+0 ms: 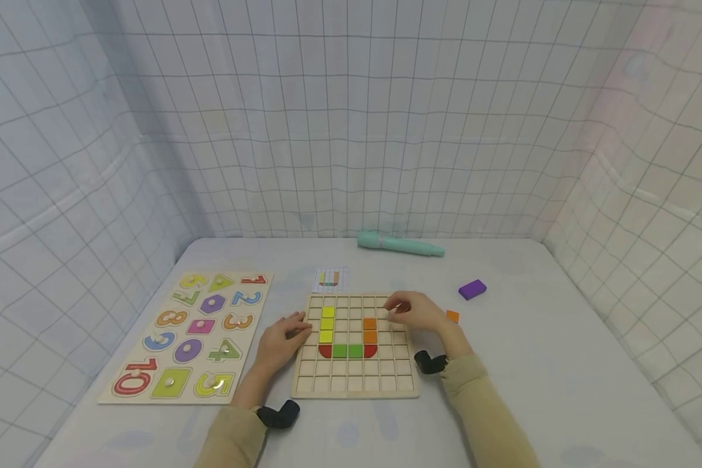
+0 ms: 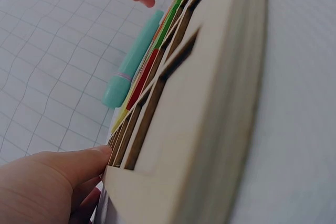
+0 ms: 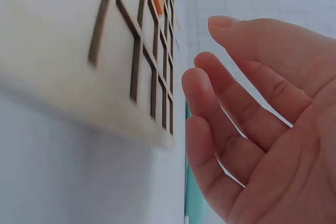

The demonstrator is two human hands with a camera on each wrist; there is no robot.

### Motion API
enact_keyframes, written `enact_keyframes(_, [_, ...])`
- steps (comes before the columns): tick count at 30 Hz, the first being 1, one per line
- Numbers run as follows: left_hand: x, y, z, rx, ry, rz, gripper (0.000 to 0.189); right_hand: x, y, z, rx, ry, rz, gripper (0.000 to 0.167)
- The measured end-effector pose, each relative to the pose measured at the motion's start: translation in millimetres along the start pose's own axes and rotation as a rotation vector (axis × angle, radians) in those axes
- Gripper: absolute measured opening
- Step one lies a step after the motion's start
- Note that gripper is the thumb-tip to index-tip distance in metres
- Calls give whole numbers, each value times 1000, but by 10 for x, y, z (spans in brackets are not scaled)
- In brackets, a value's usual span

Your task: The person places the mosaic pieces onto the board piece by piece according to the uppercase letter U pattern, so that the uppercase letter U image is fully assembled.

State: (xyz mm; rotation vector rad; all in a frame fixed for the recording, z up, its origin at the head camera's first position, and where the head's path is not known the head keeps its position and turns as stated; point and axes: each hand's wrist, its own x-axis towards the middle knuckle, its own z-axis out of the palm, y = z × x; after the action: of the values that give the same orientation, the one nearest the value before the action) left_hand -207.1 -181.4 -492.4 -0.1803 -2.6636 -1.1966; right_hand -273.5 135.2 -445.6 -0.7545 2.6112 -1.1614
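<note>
A wooden grid board [image 1: 355, 395] lies on the table with a U of tiles in it: yellow tiles [image 1: 327, 324] on the left, red corner pieces [image 1: 370, 351], green tiles [image 1: 348, 351] between them and two orange tiles [image 1: 370, 330] on the right. My left hand [image 1: 279, 341] holds the board's left edge, its thumb [image 2: 86, 163] on the rim and the other fingers partly hidden. Over the board's upper right part hovers my right hand [image 1: 416, 312], fingers loosely bent with nothing between them. Beside its wrist an orange tile [image 1: 452, 316] rests on the table.
A number and shape puzzle board [image 1: 172, 354] lies to the left. Behind the grid board is a small card [image 1: 329, 279] picturing a coloured U. A teal pen-shaped object [image 1: 400, 245] lies at the back, and a purple block [image 1: 472, 289] at the right.
</note>
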Motion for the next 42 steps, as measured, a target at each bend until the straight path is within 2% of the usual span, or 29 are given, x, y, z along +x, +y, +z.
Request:
enact_keyframes(9, [-15, -13, -8, -9, -6, -8, 21, -241, 238, -245, 15, 130, 33, 20])
enact_keyframes(20, [-21, -6, -6, -14, -2, -12, 20, -438, 466, -410, 107, 205, 74, 28])
enact_keyframes(26, [-22, -2, -8, -8, 0, -2, 20, -517, 547, -459, 134, 230, 106, 32])
enact_keyframes(34, [1, -18, -2, -3, -4, 12, 20, -605, 695, -510, 228, 244, 124, 35])
enact_keyframes(42, [0, -17, -1, -7, -5, 22, 20, -668, 781, -530, 204, 258, 163, 38])
